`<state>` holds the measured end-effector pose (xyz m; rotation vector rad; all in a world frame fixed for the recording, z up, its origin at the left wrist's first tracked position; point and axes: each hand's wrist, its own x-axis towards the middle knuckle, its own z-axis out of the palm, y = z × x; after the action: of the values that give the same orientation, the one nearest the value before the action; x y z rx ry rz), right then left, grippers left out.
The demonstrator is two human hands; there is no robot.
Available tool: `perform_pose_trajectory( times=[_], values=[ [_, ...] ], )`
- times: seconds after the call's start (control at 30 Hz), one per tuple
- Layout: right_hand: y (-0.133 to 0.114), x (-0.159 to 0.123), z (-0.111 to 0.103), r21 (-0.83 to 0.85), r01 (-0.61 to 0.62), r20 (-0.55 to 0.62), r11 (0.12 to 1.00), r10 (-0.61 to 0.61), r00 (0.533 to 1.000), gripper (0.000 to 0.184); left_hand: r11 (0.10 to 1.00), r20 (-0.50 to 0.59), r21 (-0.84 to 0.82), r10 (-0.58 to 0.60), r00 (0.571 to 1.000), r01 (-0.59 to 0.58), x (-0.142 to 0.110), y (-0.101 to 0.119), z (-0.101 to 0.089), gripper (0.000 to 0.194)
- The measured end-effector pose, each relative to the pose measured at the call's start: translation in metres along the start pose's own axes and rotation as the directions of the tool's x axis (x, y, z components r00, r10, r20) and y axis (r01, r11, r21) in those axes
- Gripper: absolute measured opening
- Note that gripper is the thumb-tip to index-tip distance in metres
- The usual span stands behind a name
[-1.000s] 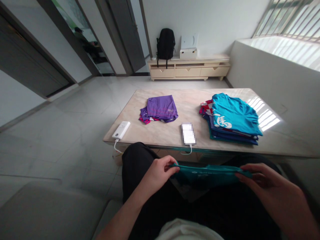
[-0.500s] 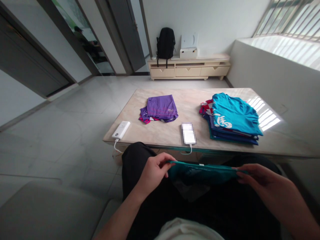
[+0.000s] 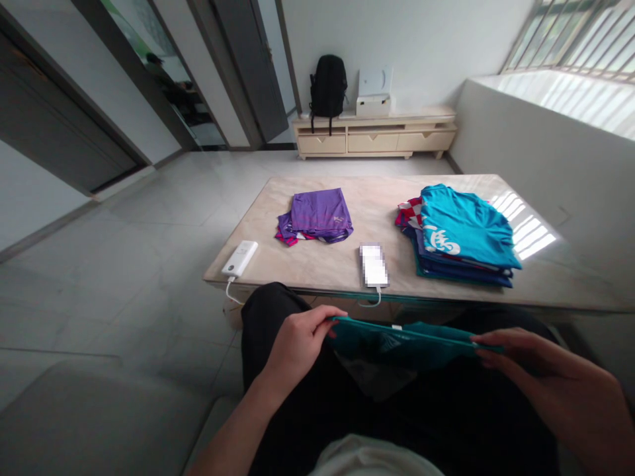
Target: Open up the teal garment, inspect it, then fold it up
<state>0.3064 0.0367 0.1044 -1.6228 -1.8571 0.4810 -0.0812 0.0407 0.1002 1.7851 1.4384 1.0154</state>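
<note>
A teal garment (image 3: pixel 401 340) is stretched flat over my lap, below the near edge of the table. My left hand (image 3: pixel 297 344) pinches its left end between thumb and fingers. My right hand (image 3: pixel 546 380) grips its right end, fingers closed along the edge. On the marble table (image 3: pixel 342 264) ahead lie a folded purple garment (image 3: pixel 320 215) on the left and a stack of folded shirts (image 3: pixel 459 235) topped by a bright blue one on the right.
A white power bank (image 3: pixel 241 258) with a cable sits at the table's left front corner. A phone (image 3: pixel 374 264) lies near the front edge, also cabled. A low cabinet (image 3: pixel 374 139) with a black backpack (image 3: pixel 327 86) stands at the far wall.
Both hands have kept hold of the teal garment and raised its left end slightly, so it now lies flatter and tauter; my right hand has shifted a little right and down.
</note>
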Motion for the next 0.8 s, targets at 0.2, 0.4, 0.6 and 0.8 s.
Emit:
perform_pose_trajectory(
  times=[0.2,0.4,0.6,0.8],
  values=[
    [0.007,0.004,-0.019,0.181,0.276,0.075,0.944,-0.293,0.953,0.013,0.972,-0.089,0.006,0.234,0.968,-0.235,-0.001,0.007,-0.009,0.029],
    [0.011,0.000,-0.020,0.228,0.149,0.067,0.962,-0.168,0.983,0.016,0.972,-0.126,-0.022,0.230,0.965,-0.235,-0.003,0.018,-0.011,0.026],
    [-0.006,0.003,-0.013,-0.035,-0.098,-0.027,0.995,0.097,0.995,0.036,0.999,-0.009,-0.022,0.044,0.999,-0.044,-0.002,0.017,-0.007,0.018],
    [0.000,0.006,0.000,0.091,-0.296,0.124,0.951,0.284,0.951,0.049,0.979,0.098,-0.133,-0.140,0.985,0.152,-0.001,0.005,0.001,0.014]
  ],
)
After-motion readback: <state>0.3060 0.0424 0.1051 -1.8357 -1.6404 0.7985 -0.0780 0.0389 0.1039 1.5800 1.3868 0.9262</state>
